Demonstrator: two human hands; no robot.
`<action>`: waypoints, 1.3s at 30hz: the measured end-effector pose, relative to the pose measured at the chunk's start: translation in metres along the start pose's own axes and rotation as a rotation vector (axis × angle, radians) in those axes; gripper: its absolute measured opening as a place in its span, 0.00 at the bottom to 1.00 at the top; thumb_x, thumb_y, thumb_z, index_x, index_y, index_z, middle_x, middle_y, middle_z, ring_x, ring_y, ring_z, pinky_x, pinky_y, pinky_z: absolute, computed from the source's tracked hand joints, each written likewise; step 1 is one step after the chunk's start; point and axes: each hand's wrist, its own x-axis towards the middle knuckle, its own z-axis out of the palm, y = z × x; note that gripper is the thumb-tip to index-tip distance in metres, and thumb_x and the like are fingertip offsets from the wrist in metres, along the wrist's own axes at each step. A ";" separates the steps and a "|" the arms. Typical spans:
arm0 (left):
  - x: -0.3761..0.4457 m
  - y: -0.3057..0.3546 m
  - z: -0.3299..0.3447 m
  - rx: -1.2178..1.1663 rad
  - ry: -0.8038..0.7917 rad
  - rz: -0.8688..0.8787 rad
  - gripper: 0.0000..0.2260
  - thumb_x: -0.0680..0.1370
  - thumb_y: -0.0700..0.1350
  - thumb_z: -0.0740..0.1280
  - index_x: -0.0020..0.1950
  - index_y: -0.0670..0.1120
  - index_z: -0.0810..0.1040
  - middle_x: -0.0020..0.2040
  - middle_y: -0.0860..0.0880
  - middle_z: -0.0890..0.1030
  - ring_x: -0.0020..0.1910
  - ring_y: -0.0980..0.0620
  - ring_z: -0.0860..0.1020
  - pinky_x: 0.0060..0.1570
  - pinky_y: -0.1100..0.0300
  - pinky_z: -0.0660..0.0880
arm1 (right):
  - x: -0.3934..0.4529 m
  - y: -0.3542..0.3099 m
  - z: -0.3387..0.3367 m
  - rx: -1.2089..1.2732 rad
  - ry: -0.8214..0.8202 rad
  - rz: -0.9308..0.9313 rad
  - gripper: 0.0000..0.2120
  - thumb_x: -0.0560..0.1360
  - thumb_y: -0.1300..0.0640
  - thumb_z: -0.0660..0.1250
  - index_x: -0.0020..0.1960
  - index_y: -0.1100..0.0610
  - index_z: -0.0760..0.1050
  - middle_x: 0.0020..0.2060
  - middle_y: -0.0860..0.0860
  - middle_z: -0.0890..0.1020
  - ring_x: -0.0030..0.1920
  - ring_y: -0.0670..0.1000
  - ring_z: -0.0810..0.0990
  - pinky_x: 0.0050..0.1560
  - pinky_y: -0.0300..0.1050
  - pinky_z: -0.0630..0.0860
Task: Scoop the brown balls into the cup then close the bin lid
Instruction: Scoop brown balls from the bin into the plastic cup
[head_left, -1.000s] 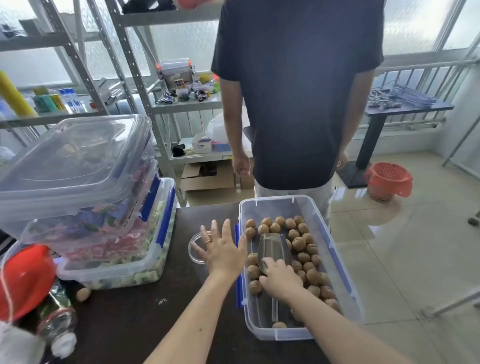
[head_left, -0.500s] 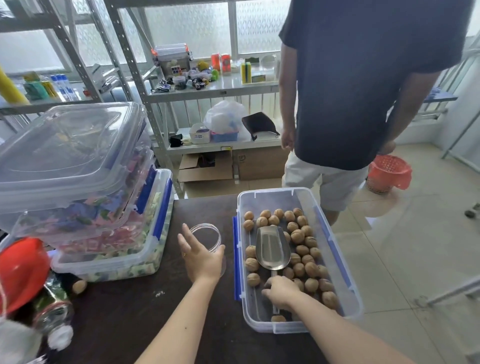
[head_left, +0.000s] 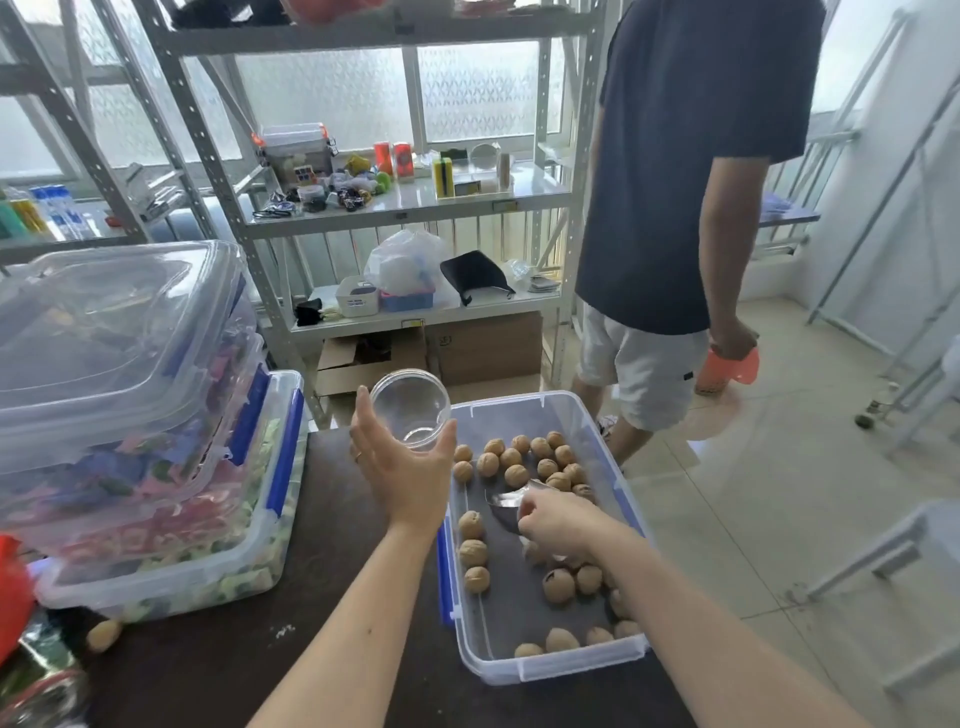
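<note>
A clear bin (head_left: 582, 662) with blue latches sits on the dark table (head_left: 218, 670), and several brown balls (head_left: 519, 467) lie loose on its floor. My left hand (head_left: 402, 470) holds a clear plastic cup (head_left: 410, 408) lifted and tilted just left of the bin's far corner. My right hand (head_left: 558, 522) is inside the bin, closed on the handle of a metal scoop (head_left: 511, 506). Part of the scoop's bowl is hidden by my fingers. The bin has no lid on it.
A stack of clear lidded bins (head_left: 130, 415) with coloured contents stands at the left. One stray ball (head_left: 104, 635) lies on the table beside it. A person in a dark shirt (head_left: 691, 171) stands beyond the bin, by metal shelves (head_left: 405, 218).
My left hand has taken hold of the cup and lifted it off the table. My right hand has moved the scoop forward among the balls. The person beyond has stepped to the right.
</note>
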 end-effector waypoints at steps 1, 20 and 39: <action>-0.001 0.005 0.005 -0.009 -0.014 0.022 0.43 0.67 0.49 0.75 0.74 0.49 0.53 0.73 0.43 0.62 0.72 0.45 0.61 0.72 0.47 0.59 | -0.007 -0.001 -0.007 -0.019 -0.008 0.001 0.16 0.75 0.58 0.56 0.59 0.58 0.76 0.53 0.57 0.79 0.48 0.56 0.77 0.35 0.41 0.71; -0.045 0.004 0.050 -0.089 -0.268 0.018 0.42 0.67 0.48 0.76 0.73 0.46 0.55 0.73 0.42 0.62 0.71 0.45 0.63 0.60 0.60 0.60 | -0.042 0.042 -0.005 -0.198 -0.229 0.168 0.16 0.76 0.55 0.59 0.60 0.59 0.75 0.46 0.56 0.75 0.39 0.55 0.74 0.41 0.46 0.73; -0.041 -0.018 0.033 -0.194 -0.216 -0.111 0.44 0.65 0.48 0.77 0.70 0.62 0.49 0.73 0.50 0.64 0.69 0.57 0.64 0.63 0.64 0.61 | 0.092 0.074 0.037 0.238 0.141 0.182 0.20 0.78 0.56 0.49 0.63 0.42 0.70 0.65 0.57 0.73 0.64 0.60 0.70 0.68 0.54 0.68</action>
